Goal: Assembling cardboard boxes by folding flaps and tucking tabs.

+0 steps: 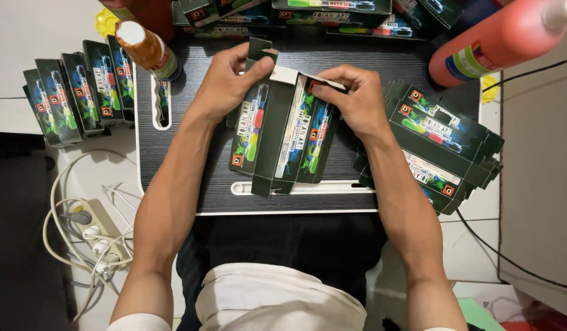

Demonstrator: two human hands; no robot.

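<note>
Both hands work 1 flat black carton (277,138) lying on the dark lap desk (191,178), near its middle. Left hand (225,79) pinches the carton's top flap (261,49) between thumb and fingers, flap folded upward. Right hand (357,98) is closed on the carton's upper right edge, thumb on the white inner strip (286,75), fingers curled over the top. Carton is unfolded, panels splayed, with colourful print and a white inside face showing; its lower end reaches the desk's white groove (332,189).

Right of the right hand, a stack of flat cartons (440,144) sits fanned at the desk's right edge, overhanging it. Left of the desk, a row of folded boxes (78,92) stands upright on the white floor. More cartons (320,15) lie along the desk's far edge. An orange bottle (148,49) stands at the desk's top left, just beside the left wrist. A larger red bottle (498,40) lies tilted at top right. A power strip (96,230) with white cables lies on the floor at lower left.
</note>
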